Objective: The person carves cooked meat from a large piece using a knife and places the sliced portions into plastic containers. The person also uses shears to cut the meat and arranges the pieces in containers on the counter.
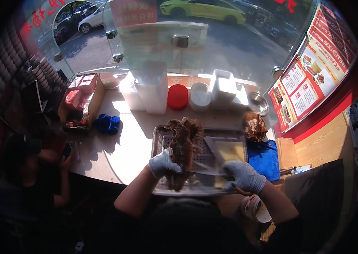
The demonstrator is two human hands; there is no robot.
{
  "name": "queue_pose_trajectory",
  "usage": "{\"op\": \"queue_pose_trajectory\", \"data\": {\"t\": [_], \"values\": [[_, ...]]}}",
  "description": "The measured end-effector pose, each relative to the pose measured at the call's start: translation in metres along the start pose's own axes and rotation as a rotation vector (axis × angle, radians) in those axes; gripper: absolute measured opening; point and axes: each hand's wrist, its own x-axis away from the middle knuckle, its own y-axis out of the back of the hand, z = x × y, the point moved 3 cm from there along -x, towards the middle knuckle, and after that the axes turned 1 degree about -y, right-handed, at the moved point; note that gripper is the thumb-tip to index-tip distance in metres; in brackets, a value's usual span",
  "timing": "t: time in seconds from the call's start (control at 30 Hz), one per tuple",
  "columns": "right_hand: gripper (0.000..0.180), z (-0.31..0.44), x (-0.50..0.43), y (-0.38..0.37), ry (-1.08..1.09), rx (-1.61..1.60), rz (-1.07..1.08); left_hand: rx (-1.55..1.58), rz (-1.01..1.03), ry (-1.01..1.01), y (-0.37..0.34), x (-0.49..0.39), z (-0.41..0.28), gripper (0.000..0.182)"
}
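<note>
My left hand (pixel 165 163), in a whitish glove, grips a browned, ragged piece of cooked meat (pixel 182 152), likely a roast poultry carcass, and holds it up over a perforated metal tray (pixel 155 143). In my right hand (pixel 245 176), gloved too, is a knife (pixel 202 169); motion blurs its blade, which points left toward the meat. Whether the edge touches the meat I cannot tell. A second flat metal blade (pixel 213 147) slants across the tray beside a yellowish cutting board (pixel 234 150). The meat hides part of the tray's left side.
Past the tray stand white plastic containers (pixel 152 92), a red-lidded tub (pixel 178 97) and a steel bowl (pixel 258 103). Roast poultry (pixel 255 127) and a blue cloth (pixel 264 160) lie right. A carton of packets (pixel 82 104) and a person (pixel 29 171) are left; a bucket (pixel 256 209) sits below.
</note>
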Motion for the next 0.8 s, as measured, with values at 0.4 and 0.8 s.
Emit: {"op": "queue_pose_trajectory", "data": {"t": [0.4, 0.8], "values": [[0.067, 0.007, 0.002, 0.015, -0.064, 0.054, 0.076, -0.028, 0.047, 0.022, 0.009, 0.011, 0.003, 0.101], [0.058, 0.03, -0.014, 0.021, 0.051, 0.075, 0.033, -0.125, -0.03, 0.149, -0.001, 0.008, 0.008, 0.087]]}}
